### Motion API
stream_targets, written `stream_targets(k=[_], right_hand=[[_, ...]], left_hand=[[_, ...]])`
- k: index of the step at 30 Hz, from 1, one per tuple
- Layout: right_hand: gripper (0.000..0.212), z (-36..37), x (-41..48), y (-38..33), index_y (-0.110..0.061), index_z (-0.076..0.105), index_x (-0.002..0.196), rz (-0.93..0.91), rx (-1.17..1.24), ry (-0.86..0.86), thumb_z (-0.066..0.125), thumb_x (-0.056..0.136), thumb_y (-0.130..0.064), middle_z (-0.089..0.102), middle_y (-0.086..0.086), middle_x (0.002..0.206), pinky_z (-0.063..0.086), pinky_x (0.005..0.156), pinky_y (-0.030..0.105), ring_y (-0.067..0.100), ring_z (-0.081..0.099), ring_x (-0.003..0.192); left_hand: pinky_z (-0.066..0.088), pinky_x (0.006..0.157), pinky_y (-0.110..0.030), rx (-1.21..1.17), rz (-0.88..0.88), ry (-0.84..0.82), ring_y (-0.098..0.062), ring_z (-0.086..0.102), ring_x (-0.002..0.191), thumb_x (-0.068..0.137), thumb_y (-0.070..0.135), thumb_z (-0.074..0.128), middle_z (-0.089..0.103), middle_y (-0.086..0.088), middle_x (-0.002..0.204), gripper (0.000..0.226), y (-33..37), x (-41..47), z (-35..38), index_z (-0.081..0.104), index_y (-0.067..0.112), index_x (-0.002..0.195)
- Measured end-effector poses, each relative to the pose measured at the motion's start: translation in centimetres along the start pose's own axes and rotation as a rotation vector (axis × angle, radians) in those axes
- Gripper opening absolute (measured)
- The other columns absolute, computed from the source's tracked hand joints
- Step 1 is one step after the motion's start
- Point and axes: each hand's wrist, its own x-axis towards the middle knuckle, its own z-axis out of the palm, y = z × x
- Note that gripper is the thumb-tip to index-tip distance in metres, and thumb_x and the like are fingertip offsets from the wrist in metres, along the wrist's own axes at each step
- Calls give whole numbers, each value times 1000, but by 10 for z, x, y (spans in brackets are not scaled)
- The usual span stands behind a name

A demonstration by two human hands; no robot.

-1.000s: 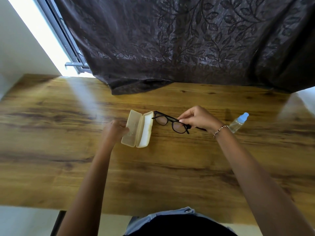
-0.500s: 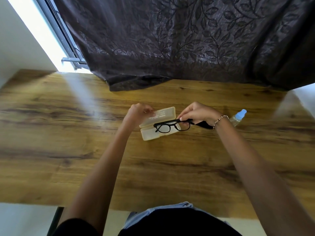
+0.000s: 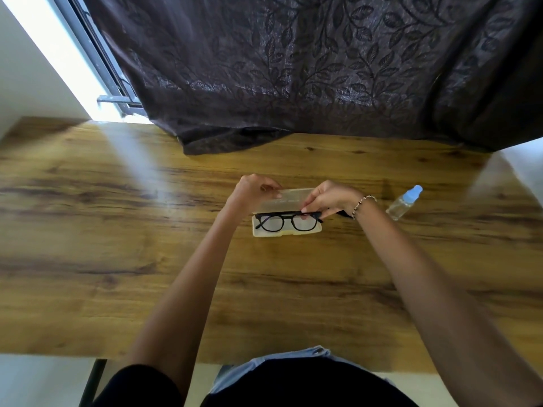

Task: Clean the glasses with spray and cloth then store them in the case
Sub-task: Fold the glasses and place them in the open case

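Both forearms bare, stretched forward, converging toward centre. Left hand [image 3: 253, 191] knuckles up, fingers curled, thumb and fingertips pinching lid of case [image 3: 289, 198]. Right hand [image 3: 330, 198] just beside it, wrist bent inward, fingertips pinching top of glasses [image 3: 284, 220]. Hands close, not touching.

Bare worktop [image 3: 102, 274] is lying open left of the case [image 3: 282, 234]; spray bottle [image 3: 404, 203] is sitting on its right, curtain [image 3: 293, 83] is hanging behind.
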Motion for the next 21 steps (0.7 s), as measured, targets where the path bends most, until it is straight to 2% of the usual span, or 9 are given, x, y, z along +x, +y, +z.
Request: stream_targets(k=[3,8,11,14,17,21], right_hand=[[9,5,3,1,-11,73,90,-38,-119,88,74,81,-12,68,0,95,54,69,21,11,62,87],[11,10,5,2,-11,74,89,-94,-232,167,76,78,-12,69,1,99,58,80,32,20,68,92],[10,11,5,5,-13,76,88,-152,-294,179,76,79,-14,72,-1,93,59,69,26,14,68,83],[6,12,5,7,-18,75,86,-207,-399,181,74,81,-14,73,-4,85,46,52,16,5,61,66],[13,12,5,7,-25,74,78,-217,-415,154,73,81,-12,69,-11,78,43,54,15,1,59,66],[12,11,6,6,-24,75,78,-208,-400,144,74,80,-12,65,-16,71,41,50,13,-1,57,64]], left_hand=[[47,91,-23,-16,15,14,-13,63,99,81,22,72,71,-3,108,28,1,0,2,71,12,107],[44,86,-17,-17,24,49,-8,61,92,80,21,72,71,-2,106,26,2,2,5,72,11,104],[41,85,-15,-8,30,77,-7,61,93,81,20,72,71,-2,106,26,2,2,6,72,11,104],[39,83,-12,-14,32,140,-5,61,92,83,15,69,72,-1,104,19,3,2,10,73,12,102],[41,81,-12,-21,47,195,-7,63,90,85,7,65,72,-1,101,17,3,2,13,74,11,99],[44,81,-13,-15,89,240,-10,66,91,86,5,63,73,-2,99,17,1,-1,16,75,10,97]])
